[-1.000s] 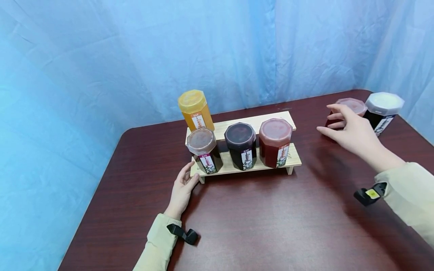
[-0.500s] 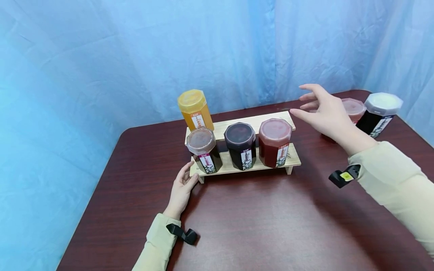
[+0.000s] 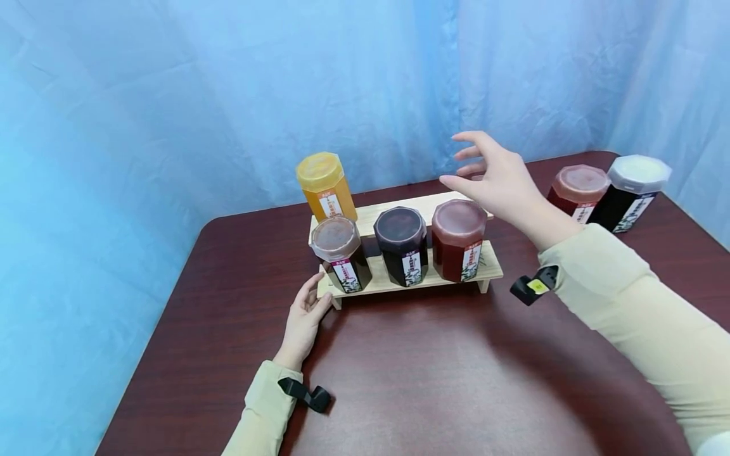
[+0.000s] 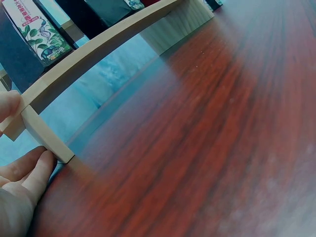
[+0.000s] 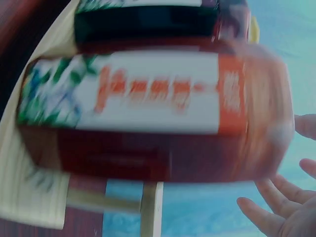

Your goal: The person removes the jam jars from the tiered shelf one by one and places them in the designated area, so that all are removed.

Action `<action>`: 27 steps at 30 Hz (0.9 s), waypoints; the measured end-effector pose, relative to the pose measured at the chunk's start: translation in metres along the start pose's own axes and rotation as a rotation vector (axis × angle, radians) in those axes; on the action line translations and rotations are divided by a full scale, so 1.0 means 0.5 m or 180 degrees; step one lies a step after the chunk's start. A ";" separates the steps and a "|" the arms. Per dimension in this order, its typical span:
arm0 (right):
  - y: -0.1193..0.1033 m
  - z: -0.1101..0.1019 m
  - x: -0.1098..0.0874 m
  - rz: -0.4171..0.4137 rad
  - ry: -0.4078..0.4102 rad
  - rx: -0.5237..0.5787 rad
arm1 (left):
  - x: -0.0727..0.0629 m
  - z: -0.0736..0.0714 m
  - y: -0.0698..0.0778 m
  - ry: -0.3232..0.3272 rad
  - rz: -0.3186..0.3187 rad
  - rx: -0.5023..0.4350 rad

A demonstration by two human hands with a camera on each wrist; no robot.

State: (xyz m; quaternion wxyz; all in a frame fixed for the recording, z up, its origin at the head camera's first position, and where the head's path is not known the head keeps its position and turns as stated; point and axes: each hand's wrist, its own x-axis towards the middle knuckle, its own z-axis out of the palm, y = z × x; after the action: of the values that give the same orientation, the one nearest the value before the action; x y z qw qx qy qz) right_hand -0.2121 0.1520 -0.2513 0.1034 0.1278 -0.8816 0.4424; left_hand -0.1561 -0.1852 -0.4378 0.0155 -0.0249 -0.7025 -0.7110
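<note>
A two-step wooden rack (image 3: 492, 265) stands on the table. Its front step bears a brown jar (image 3: 342, 256), a dark purple jar (image 3: 402, 247) and a red jar (image 3: 459, 244); a yellow jar (image 3: 327, 185) stands on the left of the rear step. My left hand (image 3: 302, 322) grips the rack's left end, its thumb on the step and other fingers at the leg (image 4: 47, 131). Over the right part of the rear step, behind the red jar, my right hand (image 3: 502, 182) hovers with fingers spread and holds nothing; its fingertips also show in the right wrist view.
At the table's far right, another red jar (image 3: 578, 189) stands close beside a black jar with a white lid (image 3: 634, 190). A light blue curtain (image 3: 256, 95) hangs behind and at the sides of the dark red wooden table (image 3: 433, 367).
My right hand has moved left from beside the far-right jars to above the rack's rear step, empty throughout. The left hand and the jars stay where they were.
</note>
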 end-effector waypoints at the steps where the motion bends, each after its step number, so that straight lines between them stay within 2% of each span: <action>1: -0.007 0.006 0.004 0.0004 -0.0028 0.0024 | -0.001 -0.001 0.001 0.0007 0.0001 0.0009; 5: -0.036 0.031 0.020 0.0007 -0.0141 0.0107 | -0.001 -0.002 0.002 -0.0012 0.0032 -0.0038; 11: -0.079 0.068 0.044 -0.0112 -0.0324 -0.0134 | 0.000 -0.001 0.003 -0.0024 0.0047 -0.0007; 14: -0.095 0.086 0.054 -0.0103 -0.0390 -0.0140 | 0.002 0.000 0.005 -0.0015 0.0052 0.0033; 20: -0.105 0.122 0.070 -0.0036 -0.0535 -0.0006 | 0.003 0.002 0.007 -0.0007 0.0038 0.0053; 27: -0.107 0.156 0.078 -0.0081 -0.0699 0.0136 | 0.003 0.001 0.004 -0.0013 0.0013 0.0110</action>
State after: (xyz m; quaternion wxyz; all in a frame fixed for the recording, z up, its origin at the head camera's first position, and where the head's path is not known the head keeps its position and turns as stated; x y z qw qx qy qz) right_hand -0.2376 0.0529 -0.2451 0.0090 0.1890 -0.8763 0.4431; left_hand -0.1572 -0.1849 -0.4358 0.0160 -0.0275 -0.7147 -0.6987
